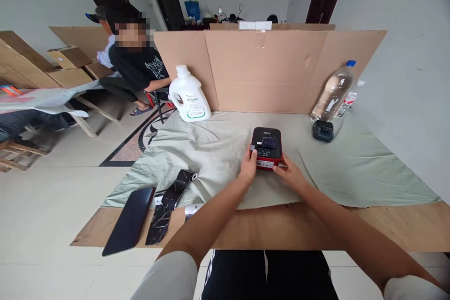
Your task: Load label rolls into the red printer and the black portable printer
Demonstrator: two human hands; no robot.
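Observation:
A small black-and-red box-shaped device (266, 138) sits on the grey-green cloth in front of me, with a dark panel on top and a white label on its front. My left hand (249, 165) grips its front left corner, the thumb on the top edge. At the front right corner, my right hand (288, 172) closes its fingers around the red lower side. To the left lies an unrolled strip of black marbled film (173, 197) with a white core at its far end. Beside it is a flat dark tablet-like slab (129, 220). A partly hidden white roll (192, 210) is near my left forearm.
A white jug (190, 96) stands at the back left of the cloth (207, 143). A clear bottle with a blue cap (333, 91) and a small black object (323, 131) are at the back right. A cardboard screen (267, 72) rises behind; a seated person (138, 65) is beyond it.

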